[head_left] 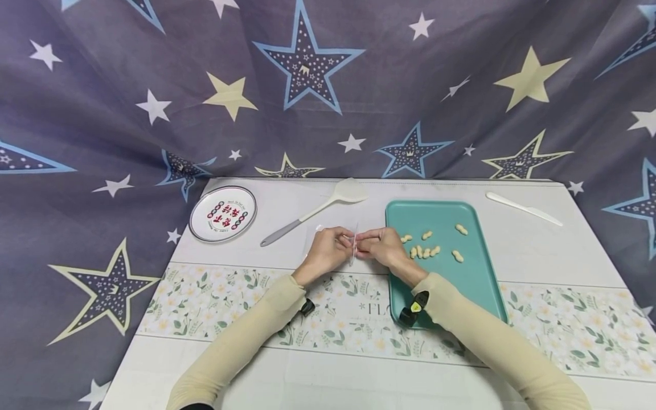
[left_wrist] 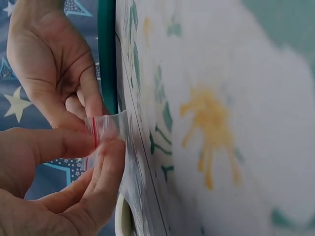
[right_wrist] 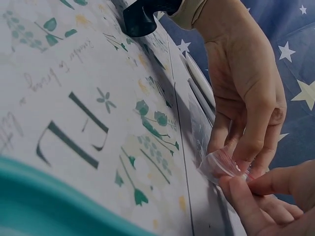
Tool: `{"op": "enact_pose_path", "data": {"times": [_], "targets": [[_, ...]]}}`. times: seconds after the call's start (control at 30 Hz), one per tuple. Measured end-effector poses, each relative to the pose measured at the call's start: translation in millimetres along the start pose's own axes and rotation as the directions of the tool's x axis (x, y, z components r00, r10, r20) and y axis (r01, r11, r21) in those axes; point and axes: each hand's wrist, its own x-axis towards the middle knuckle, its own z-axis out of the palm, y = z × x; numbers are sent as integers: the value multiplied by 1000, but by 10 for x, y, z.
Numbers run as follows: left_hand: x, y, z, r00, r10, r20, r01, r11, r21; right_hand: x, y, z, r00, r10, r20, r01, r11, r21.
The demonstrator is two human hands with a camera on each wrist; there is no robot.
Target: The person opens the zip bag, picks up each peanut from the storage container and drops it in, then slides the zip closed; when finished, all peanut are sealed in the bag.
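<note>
A small clear zip-lock bag (left_wrist: 114, 123) with a red line along its mouth is held upright between both hands. My left hand (head_left: 328, 249) pinches one side of it between thumb and fingers. On the opposite side my right hand (head_left: 381, 247) pinches the bag's mouth, with its fingertips close to the left ones. In the right wrist view the bag's film (right_wrist: 214, 164) looks creased at the mouth. Whether anything is inside cannot be made out. Under my right forearm lies a teal tray (head_left: 482, 285), with several peanuts (head_left: 458, 256) in it.
A white round plate (head_left: 205, 219) with red lettering stands at the back left. Beside it lies a spatula (head_left: 318, 210) with a grey handle. A white knife (head_left: 525, 209) rests at the back right. Clear plastic (head_left: 310, 236) lies flat by my left hand. Behind hangs a star-patterned cloth (head_left: 359, 85).
</note>
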Motion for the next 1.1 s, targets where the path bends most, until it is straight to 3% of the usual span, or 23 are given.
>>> {"op": "enact_pose_path", "data": {"times": [0.63, 1.1], "targets": [[-25, 7, -3, 999, 5, 38, -4, 1000, -16, -26, 2, -7, 999, -41, -1, 41, 999, -19], [-70, 17, -66, 999, 37, 9, -37, 999, 5, -63, -4, -89, 997, -74, 19, 76, 994, -81]]}}
